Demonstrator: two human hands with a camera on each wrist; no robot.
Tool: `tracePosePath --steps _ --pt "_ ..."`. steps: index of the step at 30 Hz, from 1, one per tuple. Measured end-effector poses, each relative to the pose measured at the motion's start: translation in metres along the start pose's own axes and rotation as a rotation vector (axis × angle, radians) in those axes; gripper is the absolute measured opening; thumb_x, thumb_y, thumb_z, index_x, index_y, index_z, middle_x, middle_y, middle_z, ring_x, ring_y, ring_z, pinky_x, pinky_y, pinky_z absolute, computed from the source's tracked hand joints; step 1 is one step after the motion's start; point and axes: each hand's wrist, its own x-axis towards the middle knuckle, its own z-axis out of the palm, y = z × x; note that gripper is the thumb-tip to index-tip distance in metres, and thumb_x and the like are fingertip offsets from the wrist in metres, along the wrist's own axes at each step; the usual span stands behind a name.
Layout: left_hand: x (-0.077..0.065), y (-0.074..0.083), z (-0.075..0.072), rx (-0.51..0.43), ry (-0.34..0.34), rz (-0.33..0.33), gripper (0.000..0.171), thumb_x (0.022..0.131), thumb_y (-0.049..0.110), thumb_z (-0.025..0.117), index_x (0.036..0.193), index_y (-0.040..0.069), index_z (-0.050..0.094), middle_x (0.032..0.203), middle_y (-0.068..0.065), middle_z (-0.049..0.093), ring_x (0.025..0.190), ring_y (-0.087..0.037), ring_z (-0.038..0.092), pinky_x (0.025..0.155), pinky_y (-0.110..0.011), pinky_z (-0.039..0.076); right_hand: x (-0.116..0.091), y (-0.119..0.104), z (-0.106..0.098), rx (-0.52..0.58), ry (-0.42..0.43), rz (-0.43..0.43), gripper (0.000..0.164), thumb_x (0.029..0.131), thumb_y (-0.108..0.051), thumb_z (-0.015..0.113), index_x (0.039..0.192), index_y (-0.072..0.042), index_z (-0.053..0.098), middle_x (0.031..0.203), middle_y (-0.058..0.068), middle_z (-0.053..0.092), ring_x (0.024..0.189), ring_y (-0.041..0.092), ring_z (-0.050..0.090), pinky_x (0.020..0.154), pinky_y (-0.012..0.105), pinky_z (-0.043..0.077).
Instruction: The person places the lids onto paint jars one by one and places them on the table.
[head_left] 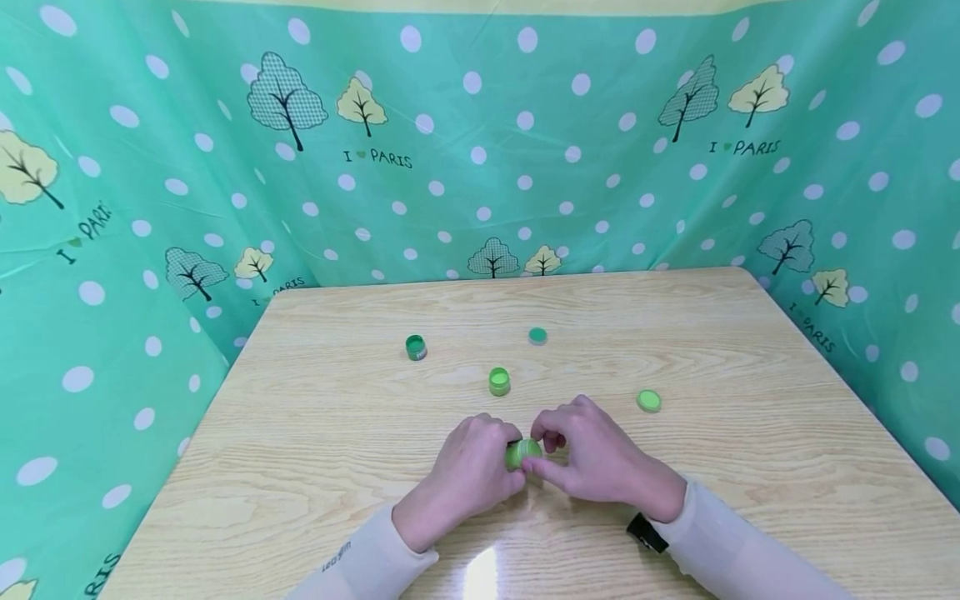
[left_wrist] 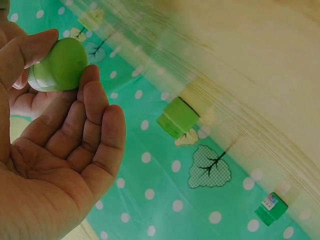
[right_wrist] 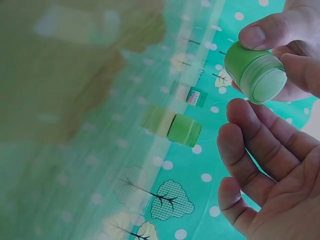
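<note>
Teal polka-dot fabric [head_left: 450,100], printed with trees, hangs behind a wood-grain table [head_left: 300,450] as my left hand [head_left: 472,467] grips the body of a small lime-green jar [head_left: 522,453], tipped on its side between my two hands. At its clear-rimmed end, my right hand [head_left: 596,458] pinches with thumb and forefinger. Just beyond my grip, an open light-green jar [head_left: 499,383] stands upright, light green inside; farther back and left stands an open dark-green jar [head_left: 417,352], dark green within. One dark-green lid [head_left: 537,336] and one light-green lid [head_left: 649,401] lie apart to the right.
</note>
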Motion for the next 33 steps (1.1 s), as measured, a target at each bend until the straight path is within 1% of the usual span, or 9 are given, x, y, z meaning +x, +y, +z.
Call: tracePosePath --steps 5,12,19,27,30,33 --pt "0.0002 0.0005 -0.0005 0.006 -0.005 -0.001 0.02 0.072 0.012 0.087 0.071 0.016 0.067 0.059 0.013 0.048 0.057 -0.005 0.042 0.053 -0.019 0.039 0.0004 -0.0008 0.0003 -0.003 -0.007 0.002 0.021 0.083 -0.033 0.085 0.085 -0.018 0.071 0.069 -0.015 0.06 0.06 0.006 0.054 0.069 0.028 0.039" --pt "0.0001 0.0016 -0.0007 0.011 -0.009 -0.002 0.018 0.071 0.012 0.086 0.072 0.015 0.068 0.059 0.013 0.049 0.057 -0.005 0.043 0.054 -0.019 0.039 0.0002 -0.0007 0.0011 -0.005 -0.001 0.005 0.021 0.085 -0.036 0.083 0.08 -0.021 0.069 0.066 -0.021 0.053 0.058 -0.003 0.046 0.068 0.027 0.038" --pt "-0.0002 0.0018 -0.0004 0.024 -0.011 -0.012 0.015 0.071 0.013 0.086 0.077 0.014 0.073 0.061 0.012 0.053 0.058 -0.005 0.046 0.056 -0.02 0.04 -0.0002 -0.0004 0.003 0.003 0.011 -0.003 0.023 0.087 -0.034 0.081 0.076 -0.024 0.064 0.062 -0.022 0.049 0.055 -0.005 0.041 0.066 0.027 0.038" --pt "-0.0005 0.0019 -0.0008 0.021 -0.006 -0.004 0.016 0.07 0.012 0.086 0.074 0.015 0.071 0.06 0.012 0.051 0.057 -0.004 0.044 0.054 -0.019 0.04 0.0002 -0.0002 0.0027 -0.001 0.007 0.007 0.027 0.09 -0.034 0.079 0.07 -0.026 0.061 0.06 -0.023 0.048 0.053 -0.006 0.04 0.065 0.027 0.039" --pt "-0.0005 0.0018 -0.0008 0.013 -0.01 -0.007 0.015 0.071 0.011 0.086 0.077 0.014 0.072 0.061 0.012 0.053 0.057 -0.004 0.045 0.054 -0.018 0.04 0.0007 -0.0002 0.002 0.007 0.007 0.009 0.031 0.091 -0.033 0.077 0.067 -0.027 0.06 0.056 -0.023 0.045 0.05 -0.008 0.036 0.06 0.024 0.038" --pt "-0.0004 0.0018 -0.0008 0.006 -0.016 -0.013 0.015 0.071 0.012 0.086 0.081 0.012 0.074 0.063 0.011 0.055 0.058 -0.004 0.046 0.055 -0.018 0.041 0.0013 -0.0001 0.0017 0.038 0.001 0.015 0.034 0.094 -0.032 0.075 0.065 -0.026 0.059 0.053 -0.022 0.042 0.046 -0.01 0.032 0.049 0.017 0.034"
